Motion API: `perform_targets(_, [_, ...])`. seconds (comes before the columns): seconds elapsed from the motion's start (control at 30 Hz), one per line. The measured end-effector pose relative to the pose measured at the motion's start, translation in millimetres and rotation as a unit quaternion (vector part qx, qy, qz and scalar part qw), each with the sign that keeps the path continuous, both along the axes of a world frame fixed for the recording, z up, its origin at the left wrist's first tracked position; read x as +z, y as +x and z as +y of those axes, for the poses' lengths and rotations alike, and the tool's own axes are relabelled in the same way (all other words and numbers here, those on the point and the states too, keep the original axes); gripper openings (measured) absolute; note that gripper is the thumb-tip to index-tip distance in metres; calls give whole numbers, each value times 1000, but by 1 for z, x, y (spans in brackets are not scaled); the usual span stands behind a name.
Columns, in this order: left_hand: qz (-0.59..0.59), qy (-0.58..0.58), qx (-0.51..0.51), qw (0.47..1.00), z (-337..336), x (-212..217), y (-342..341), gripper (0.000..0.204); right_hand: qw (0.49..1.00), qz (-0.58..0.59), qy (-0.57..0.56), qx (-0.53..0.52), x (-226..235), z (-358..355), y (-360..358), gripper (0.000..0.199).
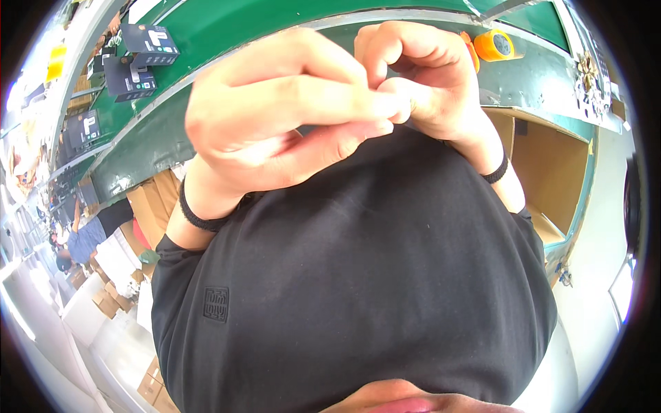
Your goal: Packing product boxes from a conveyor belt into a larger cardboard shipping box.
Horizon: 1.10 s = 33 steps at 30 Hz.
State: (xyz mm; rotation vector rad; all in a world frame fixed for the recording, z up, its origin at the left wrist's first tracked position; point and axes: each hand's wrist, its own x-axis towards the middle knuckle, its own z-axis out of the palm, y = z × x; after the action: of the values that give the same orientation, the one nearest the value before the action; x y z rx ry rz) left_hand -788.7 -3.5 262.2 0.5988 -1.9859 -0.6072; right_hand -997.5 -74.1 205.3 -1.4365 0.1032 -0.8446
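Both hands are raised close together in front of my black shirt, and their fingertips meet. My left hand (275,113) is closed in a pinch, thumb pressed against the fingers. Touching it, my right hand (435,82) has its fingers curled and its thumb tip up against the left fingertips. Whatever lies between the fingertips, if anything, is hidden or too small to make out. A roll of orange tape (486,45) is on the green surface just beyond my right hand, with another orange piece partly behind that hand.
Dark printed boxes (131,77) stand along the green bench (227,34) at the far left. An open cardboard box (547,172) sits to my right. Small metal-looking parts (589,79) are heaped at the far right. Another person (86,237) and several cartons are at left.
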Motion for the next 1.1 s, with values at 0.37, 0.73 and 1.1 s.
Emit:
perform_targets(0.37, [185, 350, 271, 877, 13, -19, 21, 31, 996, 15, -47, -72, 7, -2, 32, 22])
perform_targets(0.73, [367, 313, 211, 850, 26, -32, 82, 22, 987, -24, 138, 79, 8, -10, 90, 36])
perform_targets(1.1, [390, 246, 167, 871, 44, -32, 137, 28, 958, -25, 236, 162, 13, -1, 134, 45])
